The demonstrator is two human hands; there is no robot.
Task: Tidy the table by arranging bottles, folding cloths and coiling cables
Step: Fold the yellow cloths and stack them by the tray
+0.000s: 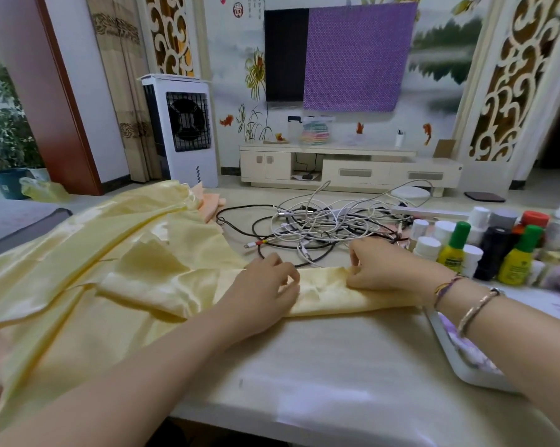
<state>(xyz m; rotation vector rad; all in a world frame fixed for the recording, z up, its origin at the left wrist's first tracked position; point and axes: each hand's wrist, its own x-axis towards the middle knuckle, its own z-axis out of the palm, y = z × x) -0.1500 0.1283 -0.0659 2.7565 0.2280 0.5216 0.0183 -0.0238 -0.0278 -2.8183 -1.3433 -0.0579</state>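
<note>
A person's two hands work a pale yellow satin cloth (117, 269) spread across the left half of a cream table (320, 356). The left hand (265, 285) lies on a folded strip of the fabric, fingers curled and pinching a crease near its far edge; the right hand (381, 269) grips the same strip just beside it, fingers bent over the edge with the thumb tucked beneath (two bracelets circle that wrist). The strip runs across the table in front of both hands, while the rest of the cloth billows in loose folds towards the far left corner, where a peach cloth (209, 201) peeks out from behind it. Beyond the hands lies a tangle of black and white cables (320, 221), uncoiled, touching a white power strip (430, 211). To the right stands a cluster of small bottles (485, 243), white-capped, green-capped and red-capped, close together and upright. A white tray (465, 369) with a purple floral pattern sits beneath the right forearm at the table's near right edge.
</note>
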